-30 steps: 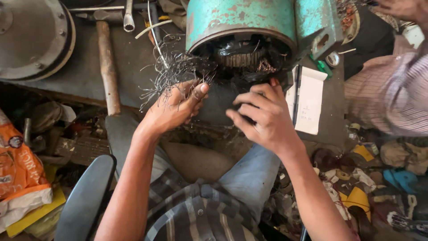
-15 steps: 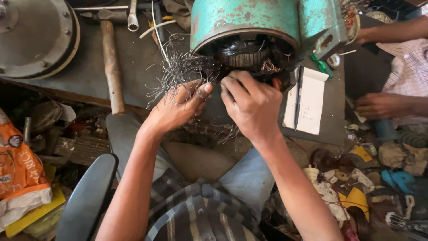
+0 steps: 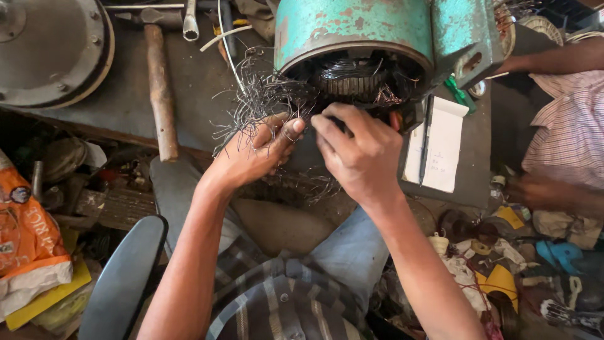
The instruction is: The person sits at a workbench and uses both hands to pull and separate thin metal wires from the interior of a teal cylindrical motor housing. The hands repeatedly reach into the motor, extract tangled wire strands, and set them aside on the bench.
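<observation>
Teal-green paint, chipped and rust-spotted, covers the electric motor housing that lies on its side at the front edge of the dark workbench, its open end facing the person. Inside that opening show the dark stator windings, and out of its left side spills a loose tangle of thin dark winding wire that fans over the bench edge. The left hand is curled into this tangle, thumb and fingers closed around a bunch of strands just below the opening. The right hand sits just beside it, fingers bent and pinched at the lower rim of the opening, fingertips close to the left thumb; whether it actually grips wire cannot be told, since the fingers hide what they hold. To the right of the motor, near the bench's right front corner, lies a small white notepad with a dark pen resting along its left side. To the left, a wooden-handled hammer lies with its handle reaching to the front edge, and a round grey metal end cover sits at the left end. Another person's sleeve in a pale checked shirt shows at the right edge of the view.
</observation>
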